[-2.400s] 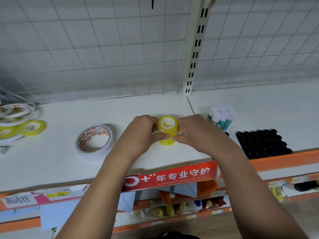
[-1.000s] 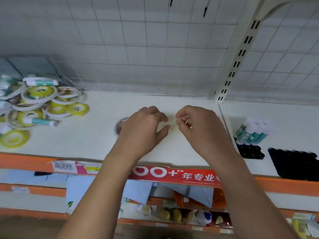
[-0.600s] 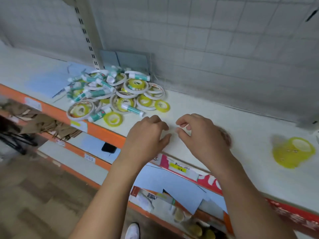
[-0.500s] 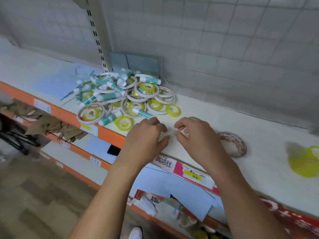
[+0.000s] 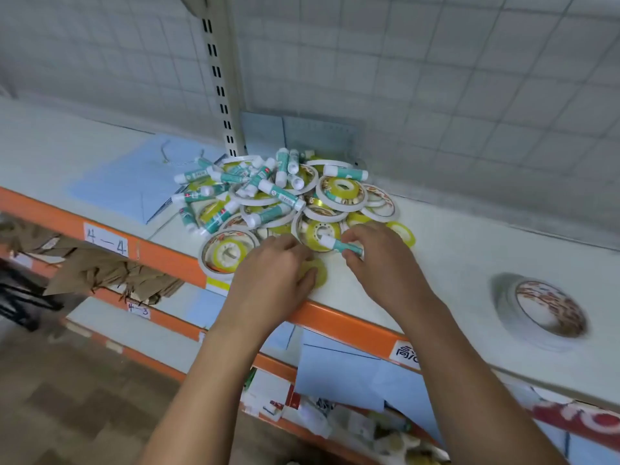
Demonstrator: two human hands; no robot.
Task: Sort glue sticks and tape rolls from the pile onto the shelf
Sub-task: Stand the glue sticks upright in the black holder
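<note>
A pile (image 5: 268,196) of glue sticks and tape rolls lies on the shelf (image 5: 469,263). At its near edge the left hand (image 5: 271,280) curls its grip round a yellow tape roll (image 5: 318,275), while the right hand (image 5: 382,263) pinches a glue stick (image 5: 337,244) in its grip. Well apart to the right lies a white tape roll (image 5: 543,313).

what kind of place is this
Probably a stationery shop: an orange-edged shelf with a 4-4 label, a slotted upright, and heaped glue sticks and tape rolls.
</note>
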